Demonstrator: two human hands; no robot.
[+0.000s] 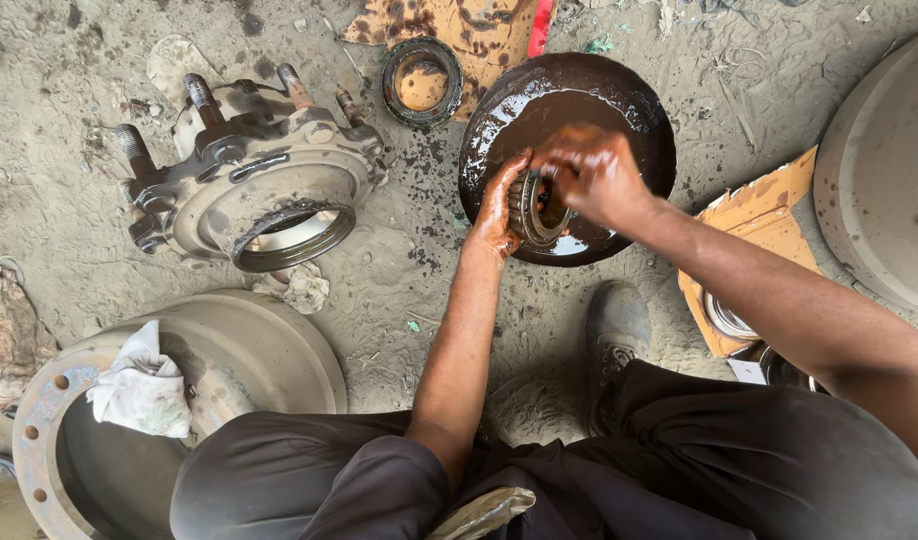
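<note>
1. I am crouching with my dark trousers (679,470) closest to me, one shoe (617,330) planted on the sandy ground just on my side of the round pan (619,90).
2. On my near left, well apart from the pan, a brake drum (269,350) is lying with a white rag (139,385) draped over its rim.
3. My left hand (499,205) is reaching up to the near edge of the pan, fingers curled around the left side of a roller bearing (535,208), gripping it firmly, wet with dark oil.
4. My right hand (594,175) is coming over the bearing from the right, fingers closed on its top and far side, so both hands are clasping it between them.
5. The bearing is sitting on edge just above the dark oily liquid at the pan's near side.
6. Right of the pan, a piece of orange cardboard (769,205) is lying with a metal ring partly showing beneath it.
7. Left of the pan, a wheel hub (269,180) with threaded studs is resting on the ground.
8. Beyond that, just left of the pan's far edge, a dark ring (422,80) is lying on stained cardboard (479,30).
</note>
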